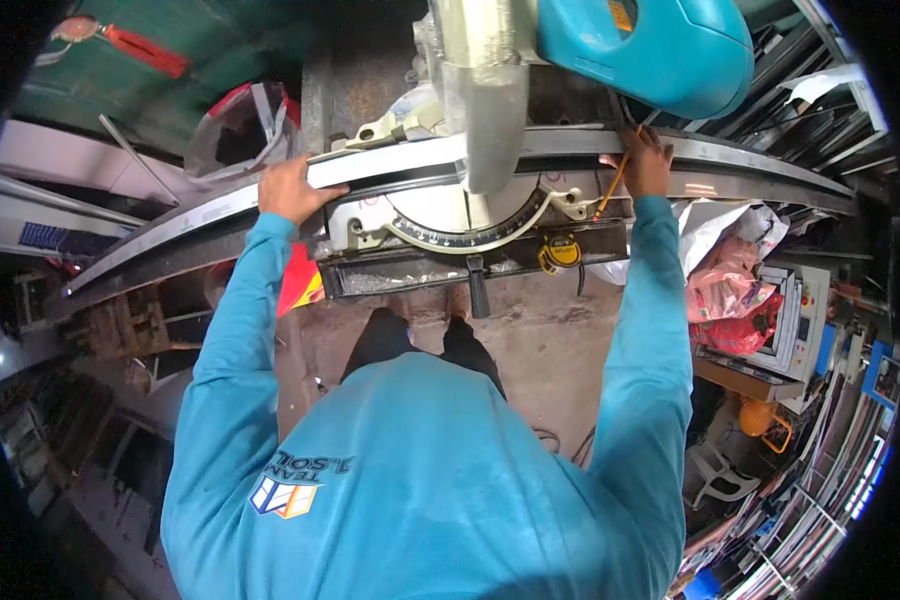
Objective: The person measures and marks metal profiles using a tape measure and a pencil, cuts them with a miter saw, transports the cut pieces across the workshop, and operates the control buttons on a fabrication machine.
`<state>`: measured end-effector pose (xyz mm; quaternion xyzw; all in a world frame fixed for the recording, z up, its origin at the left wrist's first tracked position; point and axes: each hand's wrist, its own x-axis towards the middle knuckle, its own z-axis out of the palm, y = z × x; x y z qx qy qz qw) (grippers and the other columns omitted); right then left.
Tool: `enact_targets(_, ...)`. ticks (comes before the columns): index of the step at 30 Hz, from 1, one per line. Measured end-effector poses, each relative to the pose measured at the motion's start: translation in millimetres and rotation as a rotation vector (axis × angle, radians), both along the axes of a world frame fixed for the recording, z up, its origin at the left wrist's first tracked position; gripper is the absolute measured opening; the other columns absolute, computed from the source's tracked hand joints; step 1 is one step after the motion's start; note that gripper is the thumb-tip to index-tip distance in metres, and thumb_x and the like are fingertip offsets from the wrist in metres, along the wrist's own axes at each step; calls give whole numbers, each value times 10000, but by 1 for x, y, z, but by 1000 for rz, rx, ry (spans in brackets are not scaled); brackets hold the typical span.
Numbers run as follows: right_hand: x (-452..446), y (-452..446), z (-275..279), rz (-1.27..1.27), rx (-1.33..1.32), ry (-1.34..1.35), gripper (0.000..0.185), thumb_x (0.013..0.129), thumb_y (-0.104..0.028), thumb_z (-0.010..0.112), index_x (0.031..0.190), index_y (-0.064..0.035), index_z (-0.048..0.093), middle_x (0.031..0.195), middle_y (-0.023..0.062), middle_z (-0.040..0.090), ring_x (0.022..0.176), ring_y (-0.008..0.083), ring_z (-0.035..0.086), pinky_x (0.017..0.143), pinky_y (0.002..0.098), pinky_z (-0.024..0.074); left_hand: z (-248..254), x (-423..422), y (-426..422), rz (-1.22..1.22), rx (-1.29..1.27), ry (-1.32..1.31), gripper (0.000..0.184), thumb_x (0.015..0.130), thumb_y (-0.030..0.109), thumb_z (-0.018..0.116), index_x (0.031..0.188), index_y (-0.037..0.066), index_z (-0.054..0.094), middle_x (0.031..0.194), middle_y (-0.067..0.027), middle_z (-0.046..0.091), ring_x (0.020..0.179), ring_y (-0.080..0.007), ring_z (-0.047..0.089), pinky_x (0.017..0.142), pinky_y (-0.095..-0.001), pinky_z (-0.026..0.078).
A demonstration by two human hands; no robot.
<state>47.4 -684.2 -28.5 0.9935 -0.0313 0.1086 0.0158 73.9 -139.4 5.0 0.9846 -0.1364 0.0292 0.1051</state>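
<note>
From the head view, a long, pale bar (390, 158) lies across the saw's white base (350, 215), partly covered by a smooth, rounded guard (495, 125). Likely slick, stiff, light metal, it suits widely spaced holds. The left hand (288, 190) curls over it; the right hand (648, 163), its grip partly hidden, pinches a slim orange pencil (613, 185) beside it.

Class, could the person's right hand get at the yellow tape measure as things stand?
Probably yes: nothing visibly covers the tape measure, which sits nearby, though the right hand holds a pencil.
</note>
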Motion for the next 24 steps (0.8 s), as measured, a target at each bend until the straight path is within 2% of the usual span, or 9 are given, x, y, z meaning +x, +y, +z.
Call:
enact_targets(7,-1,8,3,2,56,-36,591,682,-413,751,1212,-202,596,1265,62,572,1262,313,453,998,696,250,-4,0,1,-2,-8,-5,577,590,523,807,922,77,653,854,-157,678,820,-340,637,750,-432,465)
enact_targets(13,-10,13,-2,11,5,-72,614,726,-465,704,1252,-179,565,1311,71,550,1309,303,409,1013,695,227,-13,-3,2,6,60,-61,589,601,555,785,892,69,626,829,-159,663,832,-345,619,767,-435,421)
enact_targets(15,-6,18,3,6,-18,-97,720,707,-579,661,1331,-262,493,1383,34,488,1351,277,356,1015,754,155,-11,-1,3,16,70,-35,588,613,564,776,894,69,629,829,-164,663,835,-342,622,773,-433,426)
enact_targets(16,-11,21,17,21,-71,-40,736,745,-562,667,1351,-191,473,1334,98,531,1301,311,426,1042,662,257,-8,-3,1,27,87,-30,587,611,564,777,903,74,639,830,-160,665,841,-337,625,778,-437,428)
enact_targets(17,-10,22,29,25,-77,-52,736,745,-562,667,1351,-191,473,1334,98,531,1301,311,426,1042,662,257,-4,-5,-1,34,105,-25,588,609,564,778,913,78,648,832,-155,668,847,-333,628,784,-440,430)
enact_targets(20,-3,9,67,139,533,-259,608,836,-456,681,1216,3,562,1137,229,625,1057,326,616,907,340,472,7,-11,-5,20,51,-24,591,606,562,781,946,91,669,855,-154,680,849,-326,644,786,-442,452)
enact_targets(22,-6,35,151,351,1042,-463,537,841,-424,693,1161,-2,603,1082,170,661,1003,217,629,866,313,481,-1,-6,2,11,33,-20,593,608,558,781,962,95,674,869,-156,684,846,-326,650,777,-439,464)
enact_targets(23,-18,54,202,261,1025,-390,510,863,-411,676,1170,-11,602,1086,119,663,980,140,615,850,292,486,-3,-5,5,-4,32,-11,595,609,554,781,978,99,679,882,-159,688,842,-326,657,767,-437,477)
enact_targets(24,-30,83,249,181,1068,-404,491,877,-401,661,1195,-32,596,1076,89,662,977,150,622,837,294,490,3,-8,3,-21,35,-22,601,617,550,779,988,88,678,894,-170,689,843,-330,663,760,-435,492)
